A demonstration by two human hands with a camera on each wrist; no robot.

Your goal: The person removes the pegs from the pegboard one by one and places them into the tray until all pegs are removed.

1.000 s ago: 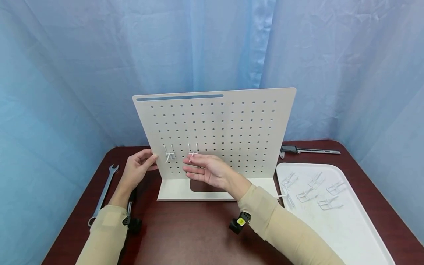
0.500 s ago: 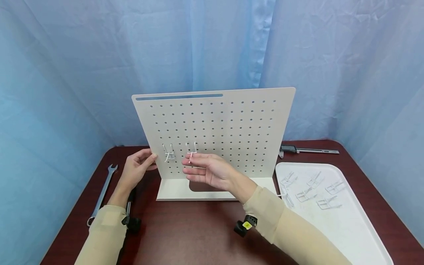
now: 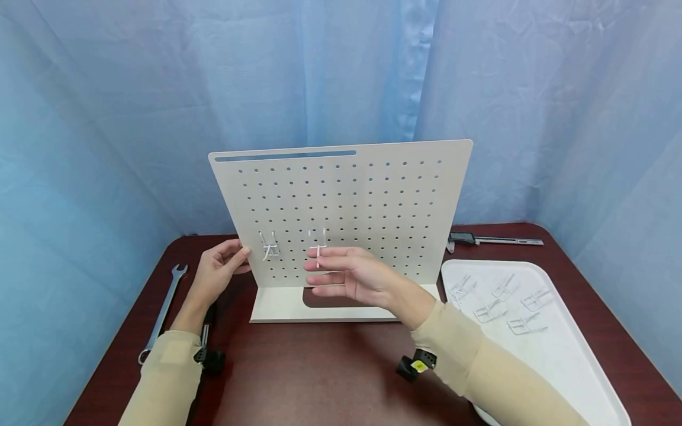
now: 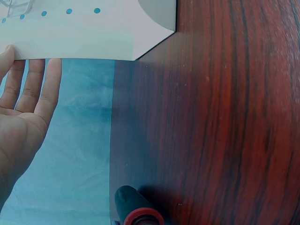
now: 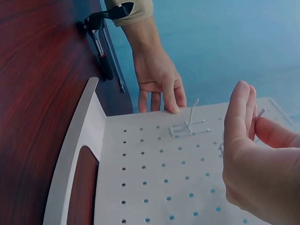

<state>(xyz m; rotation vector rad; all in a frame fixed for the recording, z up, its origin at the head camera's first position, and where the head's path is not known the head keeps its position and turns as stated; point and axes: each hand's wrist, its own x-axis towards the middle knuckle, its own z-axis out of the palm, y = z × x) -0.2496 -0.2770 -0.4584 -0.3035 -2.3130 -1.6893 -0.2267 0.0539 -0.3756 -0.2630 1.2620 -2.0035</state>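
Observation:
A white pegboard (image 3: 405,151) stands upright on its base. My left hand (image 3: 215,269) grips its left edge, thumb in front and fingers behind. Near that edge a white wire hook (image 3: 271,249) hangs in the holes; the right wrist view shows its prong (image 5: 192,112) sticking out from the board. My right hand (image 3: 362,275) pinches a second white wire hook (image 3: 318,247) between thumb and fingers, its upper ends at the board's face, right of the mounted hook. In the right wrist view my fingers (image 5: 237,112) cover most of this held hook.
A white tray (image 3: 575,355) with several wire hooks (image 3: 524,325) lies at right. Behind it is a digital caliper (image 3: 495,240). At left lie a combination wrench (image 3: 164,310) and a tool with a dark, red-ringed handle (image 4: 133,204). Blue curtains (image 3: 341,71) surround the table.
My right hand has moved slightly right along the board with the pinched hook, its fingers now more spread. My left hand keeps its grip on the board's edge.

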